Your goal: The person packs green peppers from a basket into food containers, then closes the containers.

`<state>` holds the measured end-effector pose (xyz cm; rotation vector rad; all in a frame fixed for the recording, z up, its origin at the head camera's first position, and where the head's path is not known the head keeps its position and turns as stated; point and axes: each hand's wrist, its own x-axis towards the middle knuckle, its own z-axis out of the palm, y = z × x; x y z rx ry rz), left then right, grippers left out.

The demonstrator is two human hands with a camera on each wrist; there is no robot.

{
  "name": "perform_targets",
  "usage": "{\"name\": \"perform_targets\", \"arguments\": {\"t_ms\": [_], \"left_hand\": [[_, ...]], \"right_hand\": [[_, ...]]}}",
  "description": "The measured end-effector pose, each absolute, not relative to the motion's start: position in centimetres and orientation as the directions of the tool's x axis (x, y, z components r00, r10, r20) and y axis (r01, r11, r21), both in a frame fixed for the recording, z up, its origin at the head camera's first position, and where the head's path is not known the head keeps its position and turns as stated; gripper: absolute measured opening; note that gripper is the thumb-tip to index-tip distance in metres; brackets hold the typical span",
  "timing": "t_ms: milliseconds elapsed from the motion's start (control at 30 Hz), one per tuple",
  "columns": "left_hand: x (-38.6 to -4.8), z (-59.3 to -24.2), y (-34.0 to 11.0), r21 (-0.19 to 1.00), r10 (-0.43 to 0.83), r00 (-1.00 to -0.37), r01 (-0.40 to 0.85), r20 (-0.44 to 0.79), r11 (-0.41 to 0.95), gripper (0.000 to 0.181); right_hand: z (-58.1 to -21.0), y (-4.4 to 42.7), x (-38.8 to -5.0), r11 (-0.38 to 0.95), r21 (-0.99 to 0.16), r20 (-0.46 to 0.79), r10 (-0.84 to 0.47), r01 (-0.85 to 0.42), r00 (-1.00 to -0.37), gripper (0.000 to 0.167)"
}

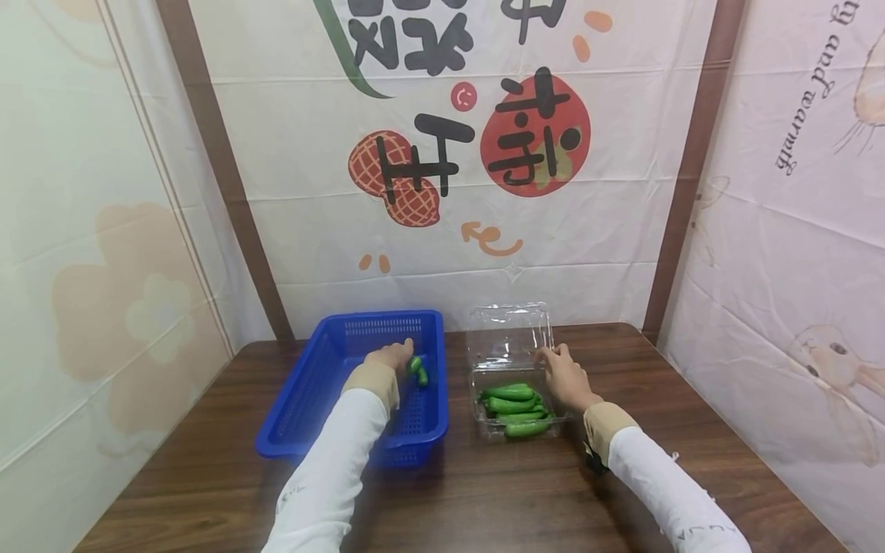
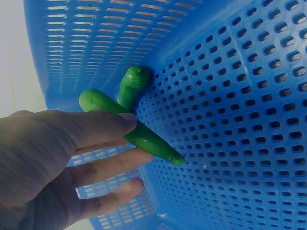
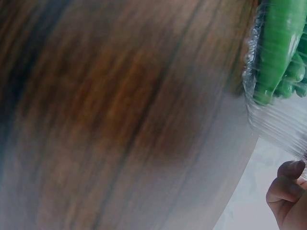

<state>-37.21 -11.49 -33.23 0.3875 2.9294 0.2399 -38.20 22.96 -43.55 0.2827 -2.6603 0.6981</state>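
Note:
My left hand point(image 1: 391, 356) is inside the blue plastic basket point(image 1: 443, 411), pinching a small green cucumber point(image 2: 156, 143) between thumb and fingers. Just beyond it, a second cucumber point(image 2: 135, 80) lies in the basket's corner. To the right stands a clear plastic box point(image 1: 510, 332), its lid raised at the back, with several cucumbers point(image 1: 513, 405) in its base. My right hand point(image 1: 568, 376) holds the box at its right edge, near the hinge. In the right wrist view only the curled thumb and a bit of that hand point(image 3: 287, 197) show at the corner.
Basket and box stand side by side on a dark wooden table point(image 1: 477, 491), the box near the back edge. Printed cloth point(image 1: 304, 192) hangs behind the table and on both sides.

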Motion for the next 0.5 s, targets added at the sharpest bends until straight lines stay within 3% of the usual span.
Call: {"name": "perform_targets", "arguments": {"t_ms": [67, 300, 433, 500], "left_hand": [[-37.2, -33.0, -11.4, 0.173, 0.277, -0.949, 0.251, -0.151, 0.952, 0.116], [-37.8, -32.7, -11.4, 0.167, 0.297, -0.947, 0.276, -0.123, 0.947, 0.079], [-37.6, -31.9, -11.1, 0.169, 0.316, -0.942, 0.295, -0.116, 0.941, 0.079], [-37.5, -31.4, -10.9, 0.176, 0.313, -0.944, 0.292, -0.107, 0.94, 0.062]], "right_hand": [[-43.5, 22.9, -38.1, 0.858, -0.429, 0.406, -0.096, -0.283, -0.909, 0.025], [-43.3, 22.7, -38.0, 0.86, -0.424, 0.409, -0.096, -0.282, -0.907, 0.024], [-43.2, 22.6, -38.1, 0.86, -0.426, 0.405, -0.097, -0.282, -0.909, 0.023], [-43.2, 22.6, -38.1, 0.861, -0.426, 0.405, -0.093, -0.278, -0.91, 0.023]]}}
